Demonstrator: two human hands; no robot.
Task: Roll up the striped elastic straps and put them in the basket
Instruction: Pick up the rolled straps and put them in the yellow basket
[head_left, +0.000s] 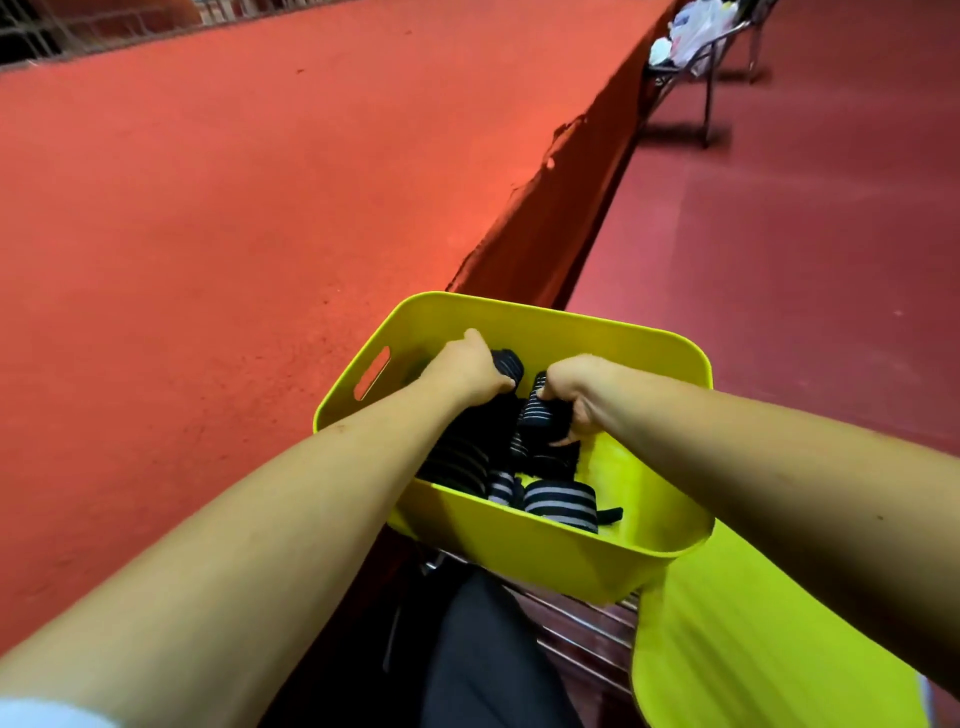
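Observation:
A lime-yellow plastic basket (550, 545) stands in front of me and holds several rolled black straps with grey stripes. Both my hands reach down inside it. My left hand (470, 364) grips a dark rolled strap (508, 364) near the basket's far left side. My right hand (574, 395) grips another striped strap (537, 410) at the basket's middle, fingers curled round it. More rolled straps (558, 499) lie against the near wall.
The basket sits on a metal rack (576, 634). A lime-yellow sheet (753, 639) lies at the lower right. A raised red surface (234, 197) stretches left, with a red floor on the right. A metal chair (701, 57) with bags stands far back.

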